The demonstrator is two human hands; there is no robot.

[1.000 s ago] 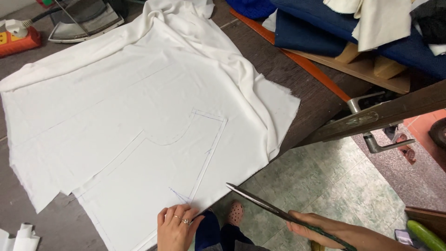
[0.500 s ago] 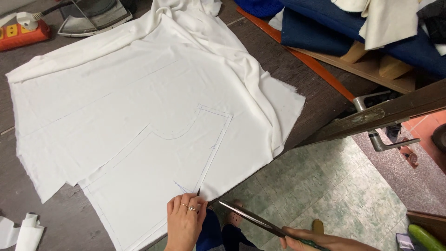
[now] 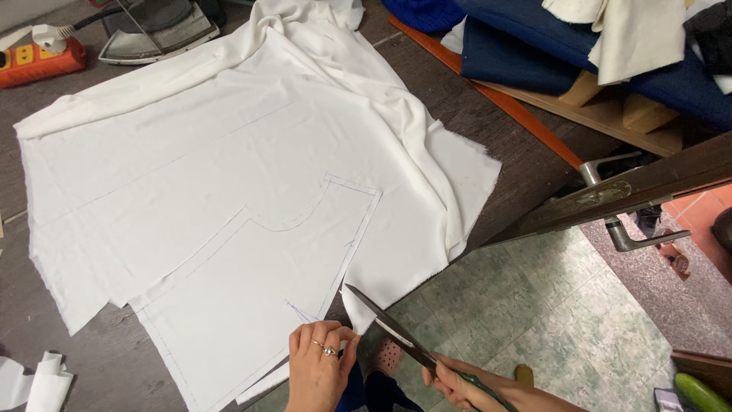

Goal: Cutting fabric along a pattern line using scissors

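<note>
White cloth lies spread across the desk; at six o'clock, the left hand pinches its near edge while the right hand grips open scissors, best guided steadily along the drawn line.

Single head view, steep downward, near table edge, hands at bottom

scissors: up from low right, tips now at cloth edge, blades parted
left hand: shifted right, pinching edge beside blades
right hand: moved in
</note>
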